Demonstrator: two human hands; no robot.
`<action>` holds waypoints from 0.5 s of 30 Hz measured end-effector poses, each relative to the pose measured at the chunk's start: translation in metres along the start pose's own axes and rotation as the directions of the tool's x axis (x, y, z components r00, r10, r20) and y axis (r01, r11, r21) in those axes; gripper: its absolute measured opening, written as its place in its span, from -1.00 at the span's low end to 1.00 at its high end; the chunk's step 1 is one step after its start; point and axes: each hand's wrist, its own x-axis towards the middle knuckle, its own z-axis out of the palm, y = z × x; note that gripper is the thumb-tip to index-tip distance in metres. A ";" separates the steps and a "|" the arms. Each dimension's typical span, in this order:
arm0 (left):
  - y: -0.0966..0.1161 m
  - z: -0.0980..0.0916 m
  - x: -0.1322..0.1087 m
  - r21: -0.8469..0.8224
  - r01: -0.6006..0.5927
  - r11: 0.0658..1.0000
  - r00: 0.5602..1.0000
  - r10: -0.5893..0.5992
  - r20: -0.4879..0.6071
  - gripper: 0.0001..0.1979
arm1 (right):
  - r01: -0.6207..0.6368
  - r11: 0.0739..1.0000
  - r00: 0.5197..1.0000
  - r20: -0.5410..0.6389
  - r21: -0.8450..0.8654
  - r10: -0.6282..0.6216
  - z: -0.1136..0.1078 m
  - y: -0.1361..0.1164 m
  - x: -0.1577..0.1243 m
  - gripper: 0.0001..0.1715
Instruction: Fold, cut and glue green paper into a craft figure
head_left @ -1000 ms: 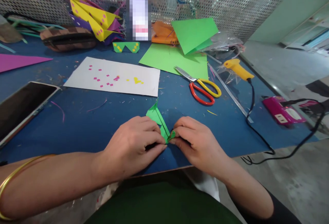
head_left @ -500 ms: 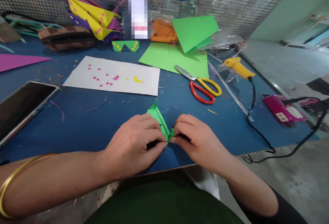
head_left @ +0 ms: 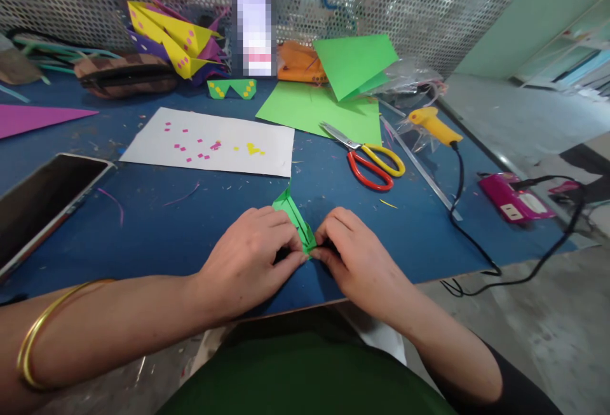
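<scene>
A small folded piece of green paper (head_left: 296, 217) stands at a slant near the front edge of the blue table. My left hand (head_left: 260, 246) pinches its near end from the left, fingers curled over its side. From the right, my right hand (head_left: 350, 250) has thumb and forefinger closed on the same near end. Both thumbs almost meet there, and the fingertips cover part of the folds. Beyond the hands lies a white sheet (head_left: 157, 138) with small pink and yellow paper squares on it.
Scissors (head_left: 369, 161) with red and yellow handles lie right of centre, by green sheets (head_left: 314, 107). Further right are a yellow glue gun (head_left: 436, 126) and a pink power strip (head_left: 517, 197) with a black cable. A phone (head_left: 47, 202) lies left; folded yellow paper (head_left: 174, 40) stands behind.
The small flap at the green paper's near right end, upright before, is now folded inward against the strip. My right hand has moved slightly left. The view has shifted a little.
</scene>
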 end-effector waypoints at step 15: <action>0.012 -0.003 -0.020 0.443 -0.489 0.752 0.861 0.499 0.103 -0.79 | -0.032 0.998 0.995 -0.091 0.049 0.036 0.004 0.001 -0.004 -0.81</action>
